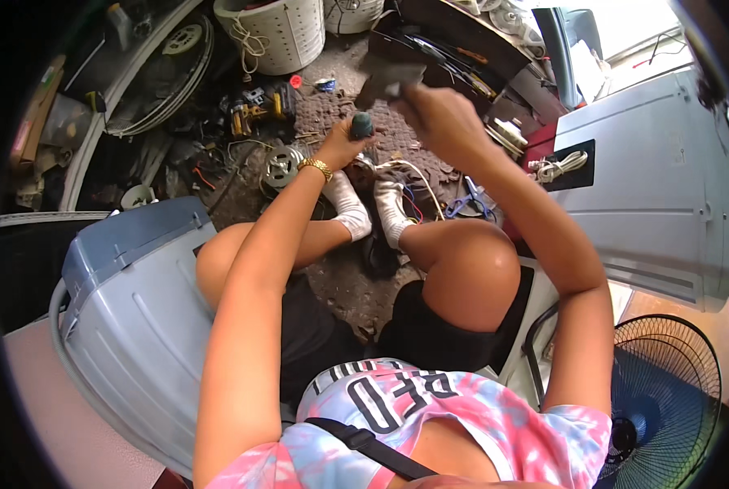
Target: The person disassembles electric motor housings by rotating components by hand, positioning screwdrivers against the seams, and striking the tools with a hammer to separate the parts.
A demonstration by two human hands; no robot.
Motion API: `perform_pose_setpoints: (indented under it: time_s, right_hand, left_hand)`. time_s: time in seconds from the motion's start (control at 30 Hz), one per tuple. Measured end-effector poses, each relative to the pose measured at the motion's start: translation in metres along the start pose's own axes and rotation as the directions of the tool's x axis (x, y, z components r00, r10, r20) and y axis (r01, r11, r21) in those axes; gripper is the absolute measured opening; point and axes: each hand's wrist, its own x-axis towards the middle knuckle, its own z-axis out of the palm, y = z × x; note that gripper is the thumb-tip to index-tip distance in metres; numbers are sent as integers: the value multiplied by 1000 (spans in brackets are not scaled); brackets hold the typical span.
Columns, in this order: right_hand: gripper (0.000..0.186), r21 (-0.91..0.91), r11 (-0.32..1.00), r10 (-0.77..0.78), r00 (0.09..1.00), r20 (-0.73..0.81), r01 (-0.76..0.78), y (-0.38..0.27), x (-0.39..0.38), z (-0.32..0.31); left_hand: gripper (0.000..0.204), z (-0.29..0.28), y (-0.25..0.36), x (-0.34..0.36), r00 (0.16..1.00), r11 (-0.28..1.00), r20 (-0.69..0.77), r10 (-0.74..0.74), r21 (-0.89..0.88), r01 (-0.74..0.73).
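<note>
My left hand (342, 147) is closed round an upright tool, whose rounded dark green handle end (362, 125) sticks up from the fist. What lies at the tool's lower end is mostly hidden behind that hand. Higher and to the right, my right hand (446, 122) grips a dark grey metal block-like object (393, 81), smeared by motion; its exact kind does not show. It hangs just above and beyond the green handle end, apart from it. Between my white-socked feet sits a partly hidden piece with a white cable (420, 173) and thin coloured wires (413, 204).
Blue-handled scissors (470, 200) lie right of my feet. A metal spool (281, 168) and a yellow-black power drill (250, 114) sit to the left. Beyond are a white perforated bucket (279, 37) and a tool box (454, 57). Grey bins flank me; a fan (666, 399) stands right.
</note>
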Motion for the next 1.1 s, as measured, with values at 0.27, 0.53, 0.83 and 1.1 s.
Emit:
perform_pose_setpoints:
  time_s: [0.27,0.53,0.83,1.1]
  right_hand:
    - [20,301,936,-55,917,-394,185,-54,22,-67]
    - [25,148,989,8,988,-152,15,37,-24,22]
    - [26,135,991,39,989,-139,-20,30,-16,-3]
    - [26,-70,995,76,990,123,-67,11,-16,16]
  left_hand:
    - [24,-6,-5,4,999,998,-30,-21,52,22]
    - [25,7,22,2,1000,1000,20,7,7,-8]
    - [20,9,5,0,997,997,18,74,-31,-74]
    - [19,23,17,1,999,997,38,23,66,-26]
